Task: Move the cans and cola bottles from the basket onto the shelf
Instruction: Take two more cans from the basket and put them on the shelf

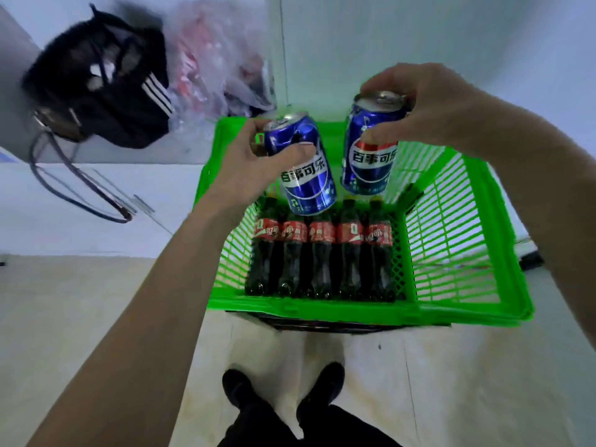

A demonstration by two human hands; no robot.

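With five bottles (322, 253) lying flat in the basket (451, 304), task judged partway; shelf out of view. Left hand (258, 162) clasped round a tilted blue can (306, 175), right hand (419, 104) gripping another can (367, 153) by its top, both lifted above the basket.

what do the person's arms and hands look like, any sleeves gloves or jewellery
Both forearms are bare as far as the picture shows, with no sleeve in view. The left hand and right hand wear no gloves, and no rings, watch or wristband can be seen. The nails look short and plain.
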